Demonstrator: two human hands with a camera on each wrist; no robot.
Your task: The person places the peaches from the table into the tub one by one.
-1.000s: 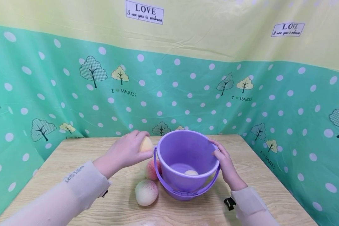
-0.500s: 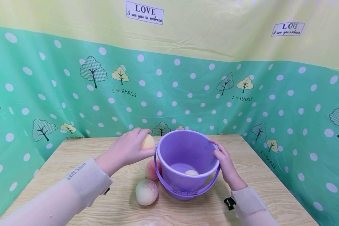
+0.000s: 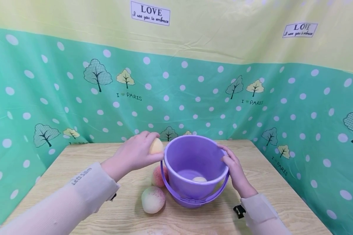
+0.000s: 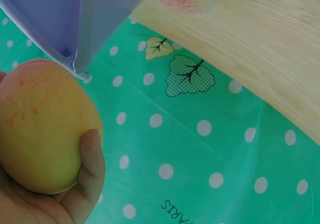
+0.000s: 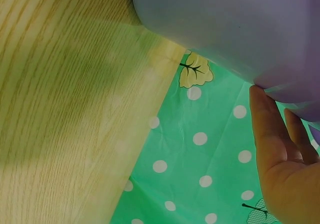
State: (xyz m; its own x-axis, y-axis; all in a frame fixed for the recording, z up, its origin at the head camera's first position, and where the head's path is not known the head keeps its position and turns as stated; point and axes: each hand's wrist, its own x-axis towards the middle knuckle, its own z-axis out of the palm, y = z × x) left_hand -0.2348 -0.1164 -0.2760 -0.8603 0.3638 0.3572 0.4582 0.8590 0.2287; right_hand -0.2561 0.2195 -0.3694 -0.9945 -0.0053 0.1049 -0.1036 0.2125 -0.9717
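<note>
In the head view my left hand is at the left rim of a purple bucket, holding a yellow peach. The left wrist view shows red speckles on this peach, with fingers curled round it. My right hand grips the bucket's right rim; in the right wrist view its fingers lie along the outer wall. Inside the bucket lies a pale round fruit, partly hidden by the near rim. Left of the bucket are a red-pink peach and a whitish peach with a pink blush.
The bucket's handle hangs down at its front. Everything stands on a light wood-grain table. A green and yellow patterned curtain rises behind the table and along both sides.
My left hand has moved slightly right and up with the yellow peach, closer to the bucket's rim. The right hand, the bucket and the peaches on the table stay in place.
</note>
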